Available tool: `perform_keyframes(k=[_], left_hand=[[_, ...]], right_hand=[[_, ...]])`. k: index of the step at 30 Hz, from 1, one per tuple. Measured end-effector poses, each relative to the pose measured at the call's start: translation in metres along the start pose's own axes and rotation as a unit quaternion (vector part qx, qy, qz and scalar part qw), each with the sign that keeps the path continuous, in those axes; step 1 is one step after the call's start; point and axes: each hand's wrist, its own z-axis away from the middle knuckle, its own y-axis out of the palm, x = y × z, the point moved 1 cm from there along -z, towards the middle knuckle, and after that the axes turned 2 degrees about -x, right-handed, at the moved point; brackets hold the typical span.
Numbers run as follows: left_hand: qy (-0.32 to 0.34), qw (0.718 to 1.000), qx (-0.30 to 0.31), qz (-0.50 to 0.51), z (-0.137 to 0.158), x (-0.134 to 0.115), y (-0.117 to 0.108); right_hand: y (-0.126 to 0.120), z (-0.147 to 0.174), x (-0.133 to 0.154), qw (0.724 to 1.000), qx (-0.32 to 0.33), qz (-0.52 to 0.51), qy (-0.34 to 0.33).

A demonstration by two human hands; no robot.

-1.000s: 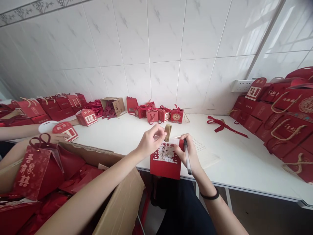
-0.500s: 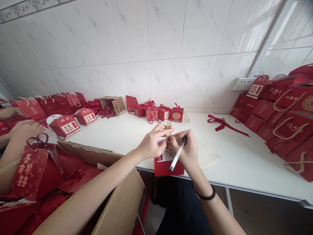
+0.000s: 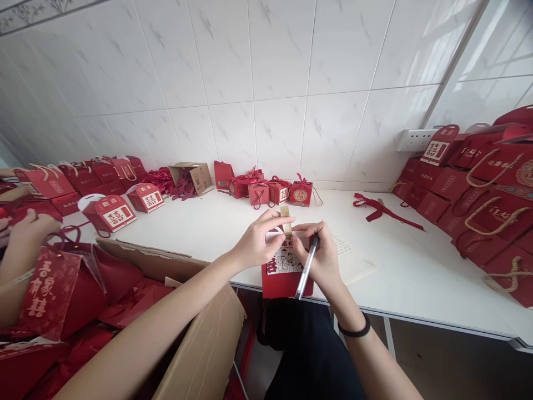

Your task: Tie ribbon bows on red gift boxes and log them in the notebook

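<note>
I hold a small red gift bag (image 3: 283,275) with a printed couple on its white front, at the near edge of the white table (image 3: 408,266). My left hand (image 3: 258,241) pinches the bag's top by its tan handle (image 3: 285,219). My right hand (image 3: 318,258) grips the other side of the top and also holds a pen (image 3: 307,268) that points down toward me. A sheet of paper with writing (image 3: 352,261) lies on the table just right of my hands.
An open cardboard box (image 3: 179,311) full of red bags stands at my left. Another person's hand (image 3: 27,230) works at far left. Red gift boxes (image 3: 272,191) line the tiled wall; stacked red bags (image 3: 478,205) fill the right. A red ribbon (image 3: 381,211) lies loose.
My right hand came up from the bag's side to its top, swinging the pen from upright to slanting down. The bag rose slightly. The other person's hand drew back to the left.
</note>
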Motion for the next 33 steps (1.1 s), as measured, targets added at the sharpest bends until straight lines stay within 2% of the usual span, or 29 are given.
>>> perform_keyframes(k=[4,11,15,33], left_hand=[[-0.016,1.0,0.005,0.001,-0.001,-0.001,0.0],[-0.064,0.997,0.004,0.038,0.0,-0.001,0.0],[-0.084,0.994,0.016,0.063,-0.001,-0.001,0.0],[-0.04,0.998,0.01,0.052,0.003,-0.001,0.001]], right_hand=[[-0.002,0.0,0.001,1.0,0.007,0.006,0.01],[0.0,-0.004,0.008,0.995,0.019,-0.073,0.06],[-0.001,-0.005,0.011,0.994,0.032,-0.09,0.059],[0.0,-0.002,0.005,0.996,0.021,-0.072,0.039]])
